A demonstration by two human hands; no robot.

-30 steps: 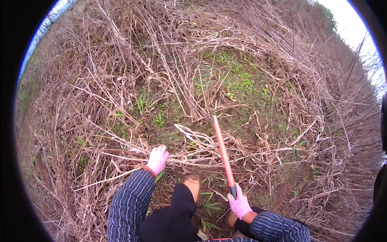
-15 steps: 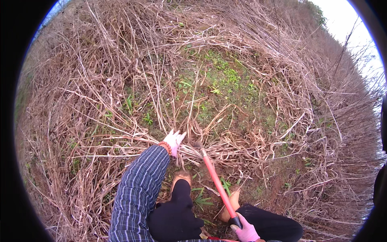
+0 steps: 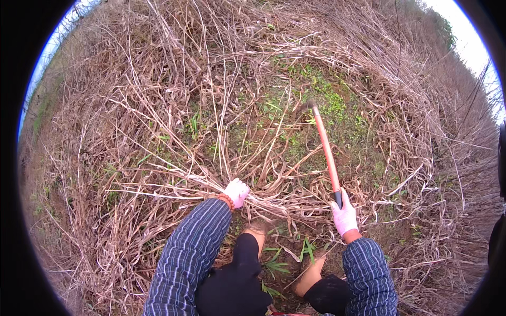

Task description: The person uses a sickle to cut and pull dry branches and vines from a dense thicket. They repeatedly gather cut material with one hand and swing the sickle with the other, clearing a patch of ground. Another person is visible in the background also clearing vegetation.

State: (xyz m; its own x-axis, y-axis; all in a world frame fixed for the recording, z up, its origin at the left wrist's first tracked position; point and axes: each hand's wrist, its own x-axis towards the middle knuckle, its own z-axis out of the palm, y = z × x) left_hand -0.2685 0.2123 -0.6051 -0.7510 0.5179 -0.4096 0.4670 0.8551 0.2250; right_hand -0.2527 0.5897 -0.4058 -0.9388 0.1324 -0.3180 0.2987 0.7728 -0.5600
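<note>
My left hand point(image 3: 237, 193), in a pale pink glove with an orange bead bracelet point(image 3: 226, 200) at the wrist, is closed around a bunch of dry stalks point(image 3: 203, 180) near the ground. The stalks fan out from the fist. My right hand point(image 3: 345, 213), gloved alike, grips the black end of a sickle point(image 3: 325, 142) with a long orange-red handle. Its dark, blurred head lies at the far end, bent to the left, over the green patch and apart from the held stalks.
My boots point(image 3: 312, 276) stand just behind the bundle on bare soil. A patch of low green weeds point(image 3: 329, 100) grows ahead. Dry flattened grass point(image 3: 95, 158) spreads around, with dense brown stems point(image 3: 448, 142) on the right. Green leaf tufts point(image 3: 274, 263) grow between my feet.
My left hand's fingers, spread over the stalks before, have closed around them. My right hand has moved forward and up, carrying the sickle from beside the stalks out over the green patch.
</note>
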